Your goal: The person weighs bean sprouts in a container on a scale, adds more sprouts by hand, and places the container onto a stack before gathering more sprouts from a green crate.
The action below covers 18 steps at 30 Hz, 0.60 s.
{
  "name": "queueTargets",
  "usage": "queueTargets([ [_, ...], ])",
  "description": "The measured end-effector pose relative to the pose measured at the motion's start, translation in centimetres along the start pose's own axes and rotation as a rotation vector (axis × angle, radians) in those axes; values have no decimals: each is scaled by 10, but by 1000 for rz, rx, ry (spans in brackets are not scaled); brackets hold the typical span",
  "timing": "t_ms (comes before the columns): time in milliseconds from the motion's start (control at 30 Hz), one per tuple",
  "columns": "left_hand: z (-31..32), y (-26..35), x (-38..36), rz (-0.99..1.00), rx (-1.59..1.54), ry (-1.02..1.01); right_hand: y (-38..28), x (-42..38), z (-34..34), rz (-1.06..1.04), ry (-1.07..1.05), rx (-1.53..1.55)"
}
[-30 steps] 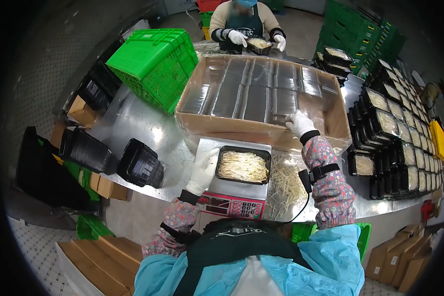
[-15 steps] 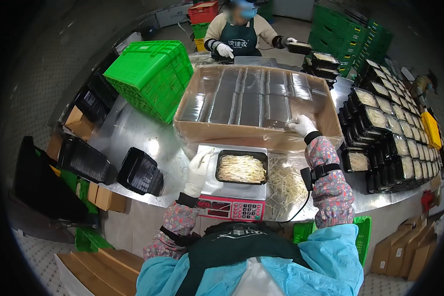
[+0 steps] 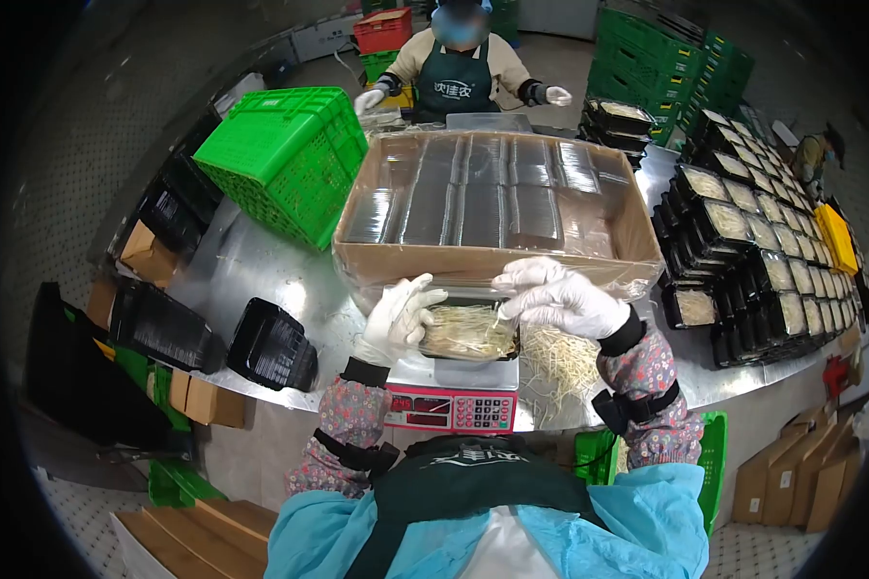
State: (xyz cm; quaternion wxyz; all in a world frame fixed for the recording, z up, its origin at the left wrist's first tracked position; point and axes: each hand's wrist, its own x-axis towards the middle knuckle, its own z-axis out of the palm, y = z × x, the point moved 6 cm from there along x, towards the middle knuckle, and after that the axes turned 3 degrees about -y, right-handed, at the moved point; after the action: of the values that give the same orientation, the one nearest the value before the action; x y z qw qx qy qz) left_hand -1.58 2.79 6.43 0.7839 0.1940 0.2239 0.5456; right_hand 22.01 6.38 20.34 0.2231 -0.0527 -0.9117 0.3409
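A black tray of bean sprouts (image 3: 465, 333) rests on the electronic scale (image 3: 420, 374), with a thin clear plastic lid (image 3: 468, 314) over it, hard to make out against the sprouts. My right hand (image 3: 565, 301), in a white glove, pinches the lid at the tray's right side. At the left side is my left hand (image 3: 396, 318), also gloved, its fingers apart beside the tray's edge. Just beyond, a cardboard box (image 3: 434, 262) lined with plastic holds stacks of clear lids (image 3: 478, 203).
Loose sprouts (image 3: 558, 367) lie right of the scale. Filled packs (image 3: 734, 222) are stacked at the right; empty black trays (image 3: 272, 344) sit at the left. A green crate (image 3: 285, 159) stands beside the box. A co-worker (image 3: 454, 77) is across the table.
My right hand has come from the lid box to the tray, bringing a clear lid. My left hand has shifted towards the tray. The co-worker has released a black tray onto the stack.
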Motion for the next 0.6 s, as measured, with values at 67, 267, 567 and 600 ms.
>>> queueTargets([
  [67, -21, 4, 6, 169, 313, 51, 23, -19, 14, 100, 9, 107],
  [267, -31, -24, 13, 421, 808, 341, 155, -78, 97, 576, 572, 411],
  [567, -85, -8, 29, 394, 1360, 516, 200, -64, 116, 885, 577, 71],
  [600, -85, -11, 29, 364, 1207, 440, 218, -72, 127, 819, 724, 428],
])
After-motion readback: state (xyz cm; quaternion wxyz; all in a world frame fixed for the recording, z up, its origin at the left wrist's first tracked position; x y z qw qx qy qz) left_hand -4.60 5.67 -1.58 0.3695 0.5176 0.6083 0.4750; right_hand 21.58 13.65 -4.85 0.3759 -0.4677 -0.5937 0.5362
